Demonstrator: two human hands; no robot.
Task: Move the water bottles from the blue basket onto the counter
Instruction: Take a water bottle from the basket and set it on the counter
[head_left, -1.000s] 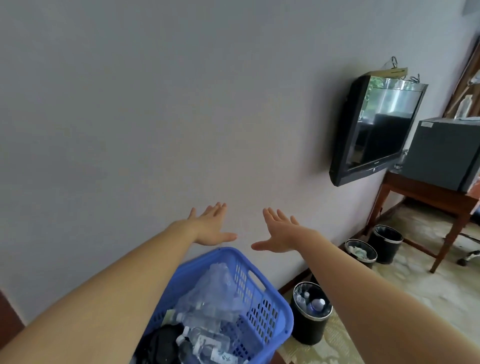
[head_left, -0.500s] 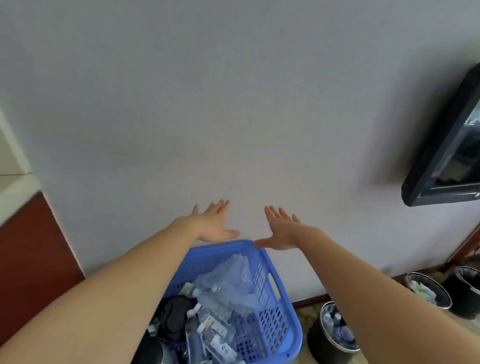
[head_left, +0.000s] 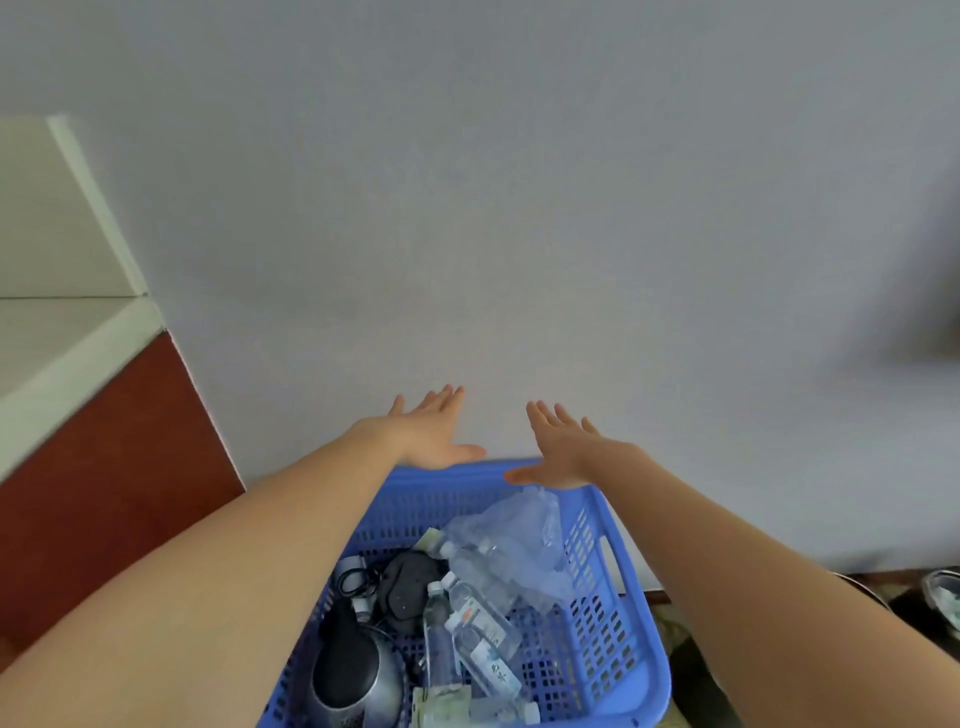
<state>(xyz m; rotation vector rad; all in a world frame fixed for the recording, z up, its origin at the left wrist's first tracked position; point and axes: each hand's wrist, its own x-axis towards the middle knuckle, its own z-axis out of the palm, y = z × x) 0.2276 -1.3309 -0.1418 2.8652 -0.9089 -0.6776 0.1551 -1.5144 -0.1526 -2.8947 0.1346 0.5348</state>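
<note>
The basket (head_left: 597, 623) in front of me was bright blue, its walls and floor patterned with rows of small rectangular slots. The water bottles (head_left: 475, 618) inside it were clear with white caps, and their labels were white with touches of green. A crumpled plastic bag (head_left: 519, 530) beside them was see-through with a faint bluish tint. I saw a black pouch (head_left: 408, 587) and a rounded appliance (head_left: 348, 670), glossy black on top and silver below. The wall (head_left: 519, 208) was a plain pale grey. The tabletop (head_left: 47, 332) to my left was off-white, and its side panel (head_left: 104, 467) was reddish brown.
</note>
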